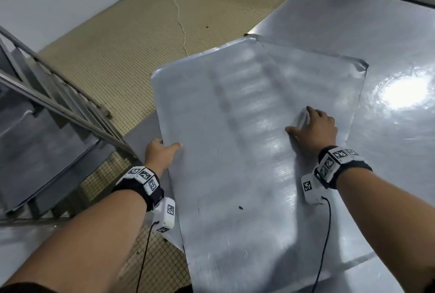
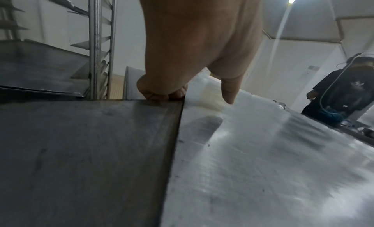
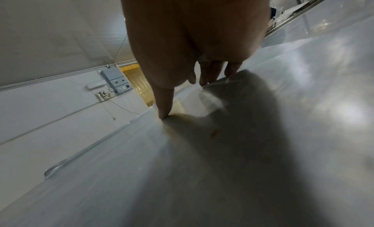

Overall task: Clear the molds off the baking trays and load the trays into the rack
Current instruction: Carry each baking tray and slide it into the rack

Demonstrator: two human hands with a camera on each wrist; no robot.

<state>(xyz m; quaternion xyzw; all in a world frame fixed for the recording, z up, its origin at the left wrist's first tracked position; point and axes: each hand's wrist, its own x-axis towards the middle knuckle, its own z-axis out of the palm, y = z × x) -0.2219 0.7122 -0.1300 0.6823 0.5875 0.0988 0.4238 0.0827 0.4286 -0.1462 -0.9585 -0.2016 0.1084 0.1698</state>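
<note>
A large bare metal baking tray (image 1: pixel 235 163) lies skewed over a second tray (image 1: pixel 334 73) on the steel table and juts past the table's left edge. No molds show on either. My left hand (image 1: pixel 164 149) grips the top tray's left rim, thumb on top and fingers curled underneath (image 2: pixel 161 95). My right hand (image 1: pixel 300 119) holds its right rim, the thumb (image 3: pixel 164 113) pressed on the surface and the fingers hooked over the raised edge. The tray rack (image 1: pixel 58 94) stands to the left, just beyond my left hand.
Trays (image 1: pixel 35 151) sit on the rack's lower runners. The steel table (image 1: pixel 388 33) stretches right and back. Tiled floor with a white cable (image 1: pixel 179 17) lies between rack and table. A person in dark clothes (image 2: pixel 340 94) stands beyond the table's far end.
</note>
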